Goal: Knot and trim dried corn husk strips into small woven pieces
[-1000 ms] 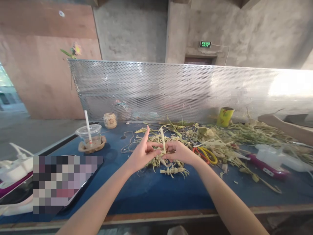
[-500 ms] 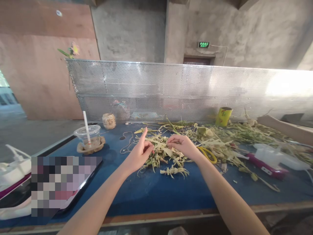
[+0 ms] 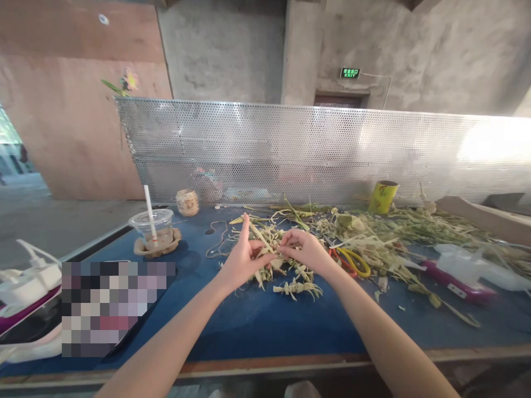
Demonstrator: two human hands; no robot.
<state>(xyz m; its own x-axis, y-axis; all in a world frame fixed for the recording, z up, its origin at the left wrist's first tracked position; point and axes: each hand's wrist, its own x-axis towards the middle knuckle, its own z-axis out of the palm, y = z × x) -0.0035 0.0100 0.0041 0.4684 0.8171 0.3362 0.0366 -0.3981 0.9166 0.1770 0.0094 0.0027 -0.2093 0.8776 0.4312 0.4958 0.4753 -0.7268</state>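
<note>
A pale, flat strip of dried plant leaf (image 3: 260, 234) runs between my two hands above the table. My left hand (image 3: 244, 260) has its index finger stretched upward along the strip, while its thumb and other fingers close on the strip's lower end. From the right, my right hand (image 3: 306, 251) pinches the same end, its fingertips almost touching the left thumb. Just below lies a pile of knotted plant pieces (image 3: 302, 271), partly hidden by the hands. One knotted piece with spiky ends (image 3: 297, 288) rests apart, nearer the table's front.
Yellow-and-orange-handled scissors (image 3: 352, 262) lie right of my right hand. Loose dried stalks (image 3: 415, 232) spread behind, near a yellow can (image 3: 384, 198). At left are a lidded plastic cup (image 3: 157, 226), a woven jar (image 3: 187, 203) and a blurred-out tablet (image 3: 116, 309). A perforated metal screen (image 3: 249, 149) borders the back.
My hands have come closer together, the left thumb now meeting the right fingertips. The strip has turned from nearly level to slanting up along the left index finger. The view has shifted slightly.
</note>
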